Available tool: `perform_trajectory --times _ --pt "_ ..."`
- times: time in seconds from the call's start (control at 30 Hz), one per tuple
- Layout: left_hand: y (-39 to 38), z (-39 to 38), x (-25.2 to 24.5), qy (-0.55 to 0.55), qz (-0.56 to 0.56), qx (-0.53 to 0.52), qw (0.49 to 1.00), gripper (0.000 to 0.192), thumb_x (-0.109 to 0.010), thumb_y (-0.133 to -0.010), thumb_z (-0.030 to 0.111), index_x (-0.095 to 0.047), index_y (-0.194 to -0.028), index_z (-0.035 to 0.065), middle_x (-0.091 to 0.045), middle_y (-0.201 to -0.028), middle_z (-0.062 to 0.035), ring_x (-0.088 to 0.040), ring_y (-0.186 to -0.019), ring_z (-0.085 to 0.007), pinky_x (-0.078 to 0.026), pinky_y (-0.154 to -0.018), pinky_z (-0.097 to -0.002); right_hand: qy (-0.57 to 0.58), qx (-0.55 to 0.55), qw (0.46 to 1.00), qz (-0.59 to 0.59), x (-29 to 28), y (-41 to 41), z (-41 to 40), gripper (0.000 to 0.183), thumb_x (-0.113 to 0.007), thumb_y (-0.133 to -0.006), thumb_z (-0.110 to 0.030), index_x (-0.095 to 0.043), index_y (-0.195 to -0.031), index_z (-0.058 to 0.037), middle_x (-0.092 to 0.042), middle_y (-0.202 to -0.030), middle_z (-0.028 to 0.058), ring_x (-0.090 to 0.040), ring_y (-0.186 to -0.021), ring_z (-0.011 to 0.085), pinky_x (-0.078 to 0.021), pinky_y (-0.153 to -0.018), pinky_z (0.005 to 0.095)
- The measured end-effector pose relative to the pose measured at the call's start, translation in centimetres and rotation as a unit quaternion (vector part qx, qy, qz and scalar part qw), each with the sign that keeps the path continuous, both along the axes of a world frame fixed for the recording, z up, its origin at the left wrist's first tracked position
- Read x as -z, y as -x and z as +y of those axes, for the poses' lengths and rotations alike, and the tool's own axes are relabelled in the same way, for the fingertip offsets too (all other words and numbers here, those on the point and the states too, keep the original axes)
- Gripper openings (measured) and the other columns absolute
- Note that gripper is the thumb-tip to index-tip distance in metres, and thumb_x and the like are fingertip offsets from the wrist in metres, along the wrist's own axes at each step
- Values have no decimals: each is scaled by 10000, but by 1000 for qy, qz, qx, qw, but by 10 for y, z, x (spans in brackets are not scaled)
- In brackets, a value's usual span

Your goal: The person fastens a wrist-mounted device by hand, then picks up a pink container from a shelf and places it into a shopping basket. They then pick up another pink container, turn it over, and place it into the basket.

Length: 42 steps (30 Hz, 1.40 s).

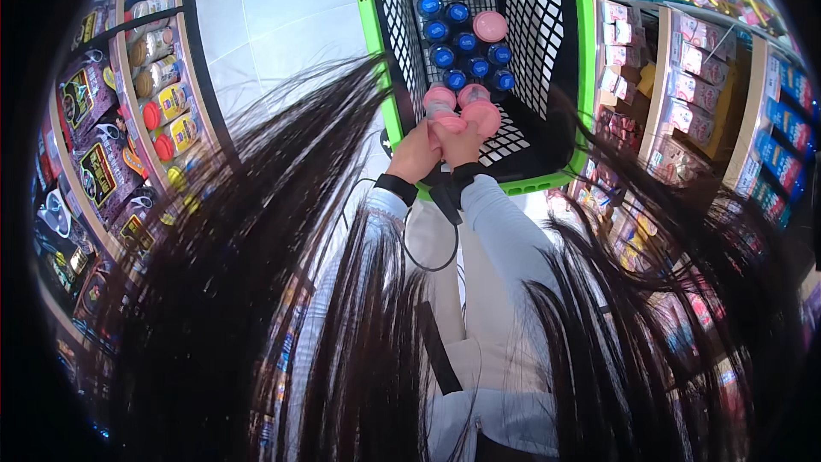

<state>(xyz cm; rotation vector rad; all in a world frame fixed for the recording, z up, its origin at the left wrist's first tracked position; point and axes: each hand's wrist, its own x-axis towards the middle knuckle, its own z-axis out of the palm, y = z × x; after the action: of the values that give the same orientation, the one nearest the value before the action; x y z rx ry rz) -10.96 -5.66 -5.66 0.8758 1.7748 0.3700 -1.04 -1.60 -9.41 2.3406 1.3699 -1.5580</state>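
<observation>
A black mesh shopping basket with green edges point(584, 64) stands before me. Inside it are several bottles with blue caps point(467, 43), and a round pink lid point(490, 26) lies at their upper right. My left hand point(415, 153) and my right hand point(460, 143) are close together over the basket's near end. Both hands are closed around pink-lidded containers point(448, 120), of which several are bunched at the fingertips. Which hand bears which container is partly hidden. Another pink lid point(484, 118) shows just beyond my right hand.
Store shelves with jars and packets point(154, 54) line the left side. On the right, shelves point(664, 77) hold pink and blue packages. Pale floor tiles point(282, 6) show left of the basket. Long dark hair hangs across much of the lower view.
</observation>
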Motion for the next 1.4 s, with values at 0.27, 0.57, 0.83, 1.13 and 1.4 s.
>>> perform_trajectory --times 0.27,0.57,0.83,1.13,1.4 --pt "-9 -7 37 63 -74 -61 993 686 -576 -745 73 -217 -1302 -101 -525 -1110 -320 -554 -1032 -389 -454 -852 -384 4 -40 999 -15 7 12 9 836 -759 -587 -439 -420 -1158 70 -450 -1145 323 -487 -1025 445 -429 -861 442" --pt "-19 -5 71 77 -132 -160 975 700 -566 -748 50 -186 -1310 -122 -459 -1195 -297 -463 -1148 -376 -347 -986 -349 11 -85 996 -25 39 0 9 798 -731 -627 -446 -409 -1200 6 -461 -1150 307 -489 -1005 489 -426 -859 465" --pt "-28 8 91 48 -85 -173 980 694 -584 -756 89 -210 -1307 -104 -427 -1236 -308 -445 -1161 -397 -357 -987 -378 20 -9 982 187 88 -25 6 505 -627 -728 -221 -476 -1153 7 -561 -1052 165 -565 -948 251 -454 -800 319" --pt "-19 7 93 103 -12 -136 985 702 -565 -718 74 -241 -1328 -47 -359 -1285 -322 -367 -1216 -419 -322 -1021 -395 175 139 922 317 38 -16 24 531 -582 -788 -133 -396 -1245 63 -537 -1107 128 -536 -980 180 -436 -809 275" --pt "-18 9 86 119 -25 -126 985 697 -575 -718 94 -263 -1325 -51 -347 -1295 -314 -361 -1213 -424 -316 -1030 -402 214 178 900 336 33 -25 15 472 -583 -794 -142 -437 -1227 -28 -545 -1095 63 -517 -995 158 -407 -839 282"
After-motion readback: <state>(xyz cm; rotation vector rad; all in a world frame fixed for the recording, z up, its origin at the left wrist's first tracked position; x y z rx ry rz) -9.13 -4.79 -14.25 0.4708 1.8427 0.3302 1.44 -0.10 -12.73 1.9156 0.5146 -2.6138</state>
